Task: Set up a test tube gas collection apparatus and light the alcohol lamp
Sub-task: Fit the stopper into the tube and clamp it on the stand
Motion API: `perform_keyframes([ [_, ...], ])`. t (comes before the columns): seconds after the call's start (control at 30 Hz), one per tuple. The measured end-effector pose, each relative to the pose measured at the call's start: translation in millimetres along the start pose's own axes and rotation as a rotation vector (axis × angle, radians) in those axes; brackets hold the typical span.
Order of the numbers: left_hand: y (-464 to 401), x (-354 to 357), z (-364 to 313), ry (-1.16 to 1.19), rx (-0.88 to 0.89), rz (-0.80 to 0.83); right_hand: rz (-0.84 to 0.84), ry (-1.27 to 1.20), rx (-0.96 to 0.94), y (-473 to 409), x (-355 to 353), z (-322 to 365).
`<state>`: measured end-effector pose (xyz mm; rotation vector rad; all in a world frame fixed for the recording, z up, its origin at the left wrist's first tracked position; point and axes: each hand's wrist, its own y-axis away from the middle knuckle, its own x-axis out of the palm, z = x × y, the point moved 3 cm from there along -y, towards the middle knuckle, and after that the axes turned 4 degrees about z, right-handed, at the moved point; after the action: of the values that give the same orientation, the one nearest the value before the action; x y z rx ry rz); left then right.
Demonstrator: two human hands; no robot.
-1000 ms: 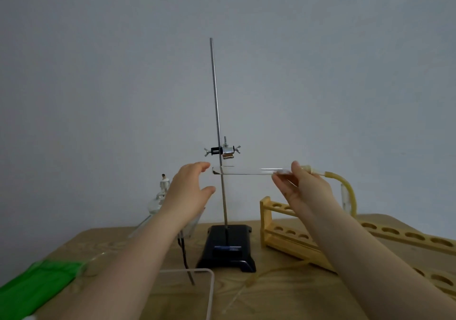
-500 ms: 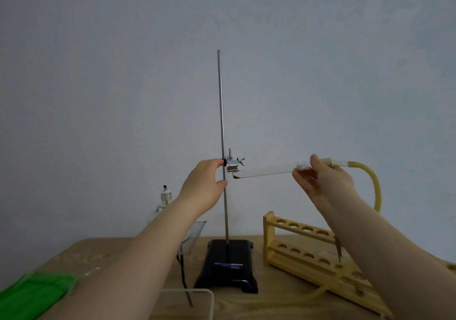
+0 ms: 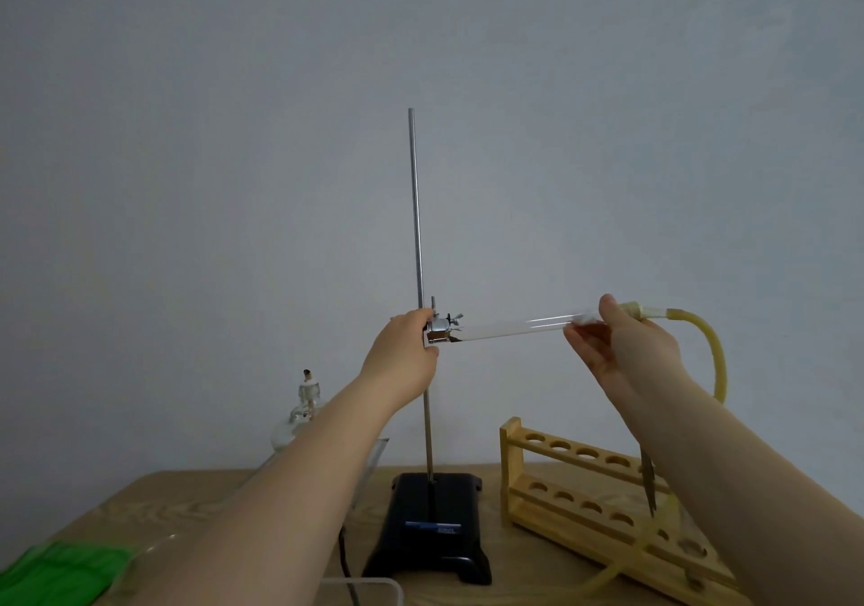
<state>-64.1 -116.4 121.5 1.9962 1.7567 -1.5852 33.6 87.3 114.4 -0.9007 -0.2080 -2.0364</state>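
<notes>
A retort stand with a black base [image 3: 432, 530] and a steel rod [image 3: 417, 240] stands mid-table. Its metal clamp [image 3: 442, 327] sits on the rod, and my left hand [image 3: 404, 357] grips the clamp from the left. A glass test tube [image 3: 509, 325] lies nearly level, its closed end at the clamp jaws. My right hand [image 3: 629, 348] pinches the tube near its stoppered mouth. A yellow rubber hose [image 3: 715, 348] curves from the stopper down behind my right arm. The alcohol lamp [image 3: 304, 411] stands unlit at the back left, partly hidden by my left arm.
A wooden test tube rack [image 3: 589, 479] stands right of the stand base. A green cloth [image 3: 61, 573] lies at the front left. A clear glass container's rim [image 3: 374, 582] shows at the bottom edge, and a dark cord [image 3: 345, 558] runs beside the base.
Both hands rose with the tube. The left hand went from open in the air to gripping the clamp, and the tube's closed end came up to the clamp jaws.
</notes>
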Motion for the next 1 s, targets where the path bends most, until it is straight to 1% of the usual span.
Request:
perform_keyframes([
  [0.27,-3.3,-0.4,1.8,-0.015,0.007,-0.001,-0.010,-0.041,0.006,-7.9,-2.0,-3.3],
  [0.57,-7.5,-4.8,7.1,-0.007,0.024,-0.002,0.005,-0.034,0.037,-16.1,9.5,-12.2],
  [0.9,-13.5,-15.5,16.0,-0.052,0.066,-0.009,0.023,-0.051,0.091,-28.7,23.2,-30.6],
  [1.0,-17.2,-18.7,20.0,-0.097,0.077,-0.010,0.045,-0.042,0.112,-30.9,29.3,-38.9],
])
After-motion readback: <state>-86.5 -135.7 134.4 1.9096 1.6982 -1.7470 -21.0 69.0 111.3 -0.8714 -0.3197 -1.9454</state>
